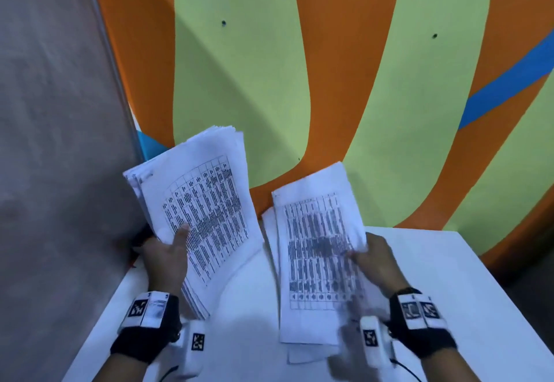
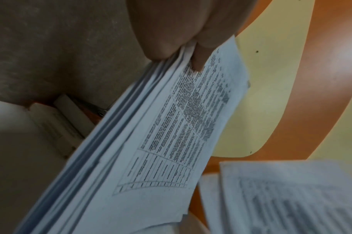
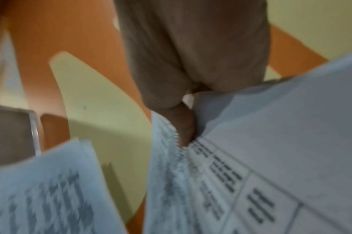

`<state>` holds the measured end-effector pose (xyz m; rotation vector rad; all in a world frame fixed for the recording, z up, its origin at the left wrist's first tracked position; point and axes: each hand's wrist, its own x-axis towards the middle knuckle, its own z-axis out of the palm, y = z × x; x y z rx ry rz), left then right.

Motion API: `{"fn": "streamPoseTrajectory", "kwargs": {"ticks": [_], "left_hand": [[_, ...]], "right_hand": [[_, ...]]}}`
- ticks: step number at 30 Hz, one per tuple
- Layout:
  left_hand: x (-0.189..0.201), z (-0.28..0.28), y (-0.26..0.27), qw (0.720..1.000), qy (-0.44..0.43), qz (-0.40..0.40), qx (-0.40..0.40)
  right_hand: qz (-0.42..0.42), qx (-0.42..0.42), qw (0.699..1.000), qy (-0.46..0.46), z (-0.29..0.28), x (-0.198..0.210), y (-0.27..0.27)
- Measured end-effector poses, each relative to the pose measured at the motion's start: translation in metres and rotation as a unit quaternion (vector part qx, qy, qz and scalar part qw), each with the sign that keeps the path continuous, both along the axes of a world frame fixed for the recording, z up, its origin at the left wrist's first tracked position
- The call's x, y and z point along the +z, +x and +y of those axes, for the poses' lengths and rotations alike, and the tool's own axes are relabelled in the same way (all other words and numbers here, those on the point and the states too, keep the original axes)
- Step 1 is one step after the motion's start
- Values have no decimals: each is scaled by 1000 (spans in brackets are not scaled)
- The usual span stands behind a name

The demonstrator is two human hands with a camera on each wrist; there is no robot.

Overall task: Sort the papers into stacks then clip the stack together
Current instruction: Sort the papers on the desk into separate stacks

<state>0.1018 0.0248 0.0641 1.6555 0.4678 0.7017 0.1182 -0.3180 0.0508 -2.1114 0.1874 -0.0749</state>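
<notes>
The left hand (image 1: 168, 254) grips a thick stack of white printed papers (image 1: 207, 202), lower left; the right hand (image 1: 379, 259) pinches one white printed sheet (image 1: 314, 262), lower middle.

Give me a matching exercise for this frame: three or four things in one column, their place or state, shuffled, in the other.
1. thick stack of printed white papers
2. single printed white sheet
3. white tabletop
4. left hand

a. under the papers lying flat
b. pinched by the right hand
c. raised and tilted
d. thumb on the stack's top page

1-c, 2-b, 3-a, 4-d
</notes>
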Motion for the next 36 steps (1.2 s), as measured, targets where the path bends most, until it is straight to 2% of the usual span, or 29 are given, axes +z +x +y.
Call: {"fn": "streamPoseTrajectory", "kwargs": {"ticks": [2,4,6,9,10,13,16,17,19,22,24,25,27,29,30,33,36], "left_hand": [[8,-4,2,1000,-1,-13,-12],[18,-13,6,999,-3,-25,-31],[28,-26,8,997,-4,-50,-58],[37,-46,10,992,-11,-56,-114],[38,-53,11,986,-28,-52,-156],[39,-65,9,942,-102,-6,-319],[37,-74,5,874,-159,64,-456],[35,-76,3,851,-177,87,-488],[31,-79,0,829,-198,116,-510],[26,-82,-1,834,-238,152,-475],[24,-85,-1,828,-292,151,-455],[24,-90,-1,838,-265,141,-455],[21,-99,1,889,-136,101,-426],[16,-103,7,933,-49,48,-353],[14,-103,12,943,-24,29,-332],[10,-98,24,948,1,2,-317],[8,-100,22,938,-48,-21,-342]], "right_hand": [[-53,37,996,60,-22,35,-9],[-70,57,984,151,-37,56,-10],[-54,62,964,252,-42,64,-3],[-4,67,943,326,-29,61,5],[7,66,938,341,-25,58,7],[15,65,926,371,-17,44,11],[51,71,918,386,-17,32,4],[71,79,915,388,-19,26,2],[115,106,906,394,-21,15,-6],[127,97,905,395,-23,2,-11],[110,86,919,370,-19,-1,-12],[92,76,930,347,-16,-1,-12],[39,58,955,288,-10,3,-13],[-46,34,973,223,-1,15,-15],[-99,27,977,186,2,24,-17],[-196,17,972,125,4,40,-19],[-204,14,963,174,-2,37,-21]]}}
